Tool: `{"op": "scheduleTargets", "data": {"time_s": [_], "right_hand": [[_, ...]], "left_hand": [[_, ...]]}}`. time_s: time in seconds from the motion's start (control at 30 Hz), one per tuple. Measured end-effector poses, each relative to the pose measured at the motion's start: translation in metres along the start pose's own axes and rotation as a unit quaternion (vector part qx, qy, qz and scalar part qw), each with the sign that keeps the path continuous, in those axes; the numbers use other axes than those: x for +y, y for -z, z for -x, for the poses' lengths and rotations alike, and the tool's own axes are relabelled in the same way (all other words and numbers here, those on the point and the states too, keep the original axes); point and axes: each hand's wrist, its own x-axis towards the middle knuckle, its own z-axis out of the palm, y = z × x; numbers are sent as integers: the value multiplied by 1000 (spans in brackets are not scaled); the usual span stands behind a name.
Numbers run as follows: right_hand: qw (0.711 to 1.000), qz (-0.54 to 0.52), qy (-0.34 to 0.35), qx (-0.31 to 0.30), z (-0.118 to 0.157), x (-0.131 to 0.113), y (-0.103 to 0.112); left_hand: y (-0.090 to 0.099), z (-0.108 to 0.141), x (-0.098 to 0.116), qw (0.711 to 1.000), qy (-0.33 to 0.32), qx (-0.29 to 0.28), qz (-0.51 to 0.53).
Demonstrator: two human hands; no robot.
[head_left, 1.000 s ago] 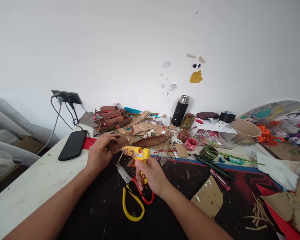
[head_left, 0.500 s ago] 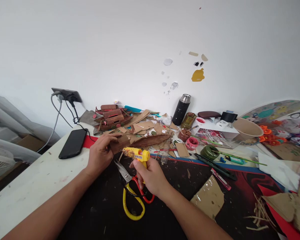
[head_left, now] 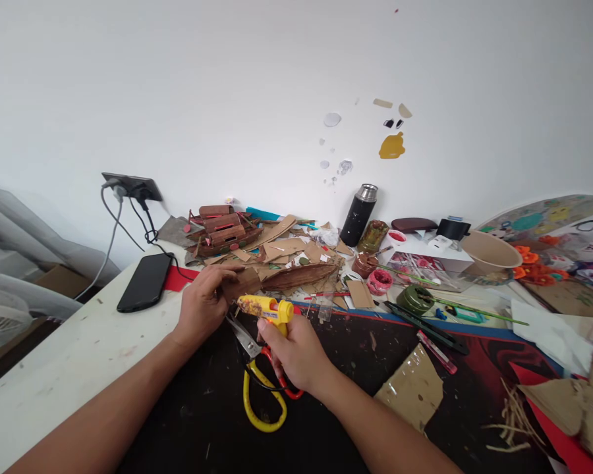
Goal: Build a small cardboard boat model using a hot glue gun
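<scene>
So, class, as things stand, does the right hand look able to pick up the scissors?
Probably not without first freeing itself: the right hand is wrapped around the yellow glue gun. The scissors lie close by, though, partly behind that hand in this view, with their yellow handle largely uncovered.

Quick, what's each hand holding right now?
Left hand: closed on a brown piece, its fingertips partly hidden.
Right hand: closed around the yellow glue gun.

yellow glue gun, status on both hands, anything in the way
Right-hand grip round yellow plastic glue gun. Left-hand grip on brown cardboard piece. Metal scissors, yellow and red handles, below gun, possibly obstructing.
</scene>
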Motion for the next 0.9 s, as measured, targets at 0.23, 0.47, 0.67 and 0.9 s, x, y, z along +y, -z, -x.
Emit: {"op": "scheduleTargets", "data": {"time_s": [0.23,0.47,0.67,0.9], "right_hand": [[1000,5,1,1,1,1,0],[1000,10,-5,-1,1,0,-1],[1000,17,-6,-2,2,0,-1],[1000,18,-8,12,0,2,1]], "left_hand": [[0,1,0,1000,-2,-7,-3],[-1,1,0,1000,-3,-5,-2],[0,0,1,1000,3,-2,4],[0,0,-1,1000,4,-4,0]]}}
